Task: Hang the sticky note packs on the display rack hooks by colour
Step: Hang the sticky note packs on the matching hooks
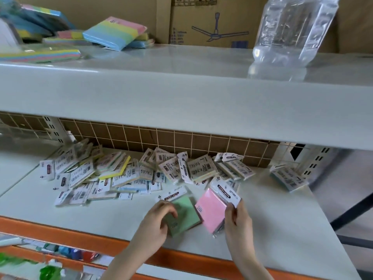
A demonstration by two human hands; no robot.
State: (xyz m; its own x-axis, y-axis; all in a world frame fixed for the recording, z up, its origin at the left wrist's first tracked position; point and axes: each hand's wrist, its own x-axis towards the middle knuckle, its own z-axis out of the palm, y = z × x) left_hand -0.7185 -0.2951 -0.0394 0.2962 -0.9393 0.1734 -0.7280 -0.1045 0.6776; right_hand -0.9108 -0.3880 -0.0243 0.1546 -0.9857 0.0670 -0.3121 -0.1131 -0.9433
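The left hand (161, 214) curled its fingers over the near-left corner of a green pack (184, 215) that lay flat on the shelf (282, 229), gripping its edge. The right hand (237, 217) pinched a pink pack (212, 209) by the right side, close to its white header card, and held it tilted just beside the green one. Farther back, a heap (141, 174) of packs lay mostly face down, barcodes up, against the tiled back wall; one more pack (288, 178) sat apart at the far right. No hooks were in view, so hanging had probably not begun for these two.

The packs looked light and small, each a firm block of paper in a glossy clear sleeve that would likely slip under a loose pinch. The stiffest part to hold seemed the header card, yet that is probably where the hang hole sits, though I could not make one out. A grip on the block's sides, just below the card, would leave the top free. On the upper shelf (181, 87) lay rainbow pads (116, 33) and a clear bag (292, 31).
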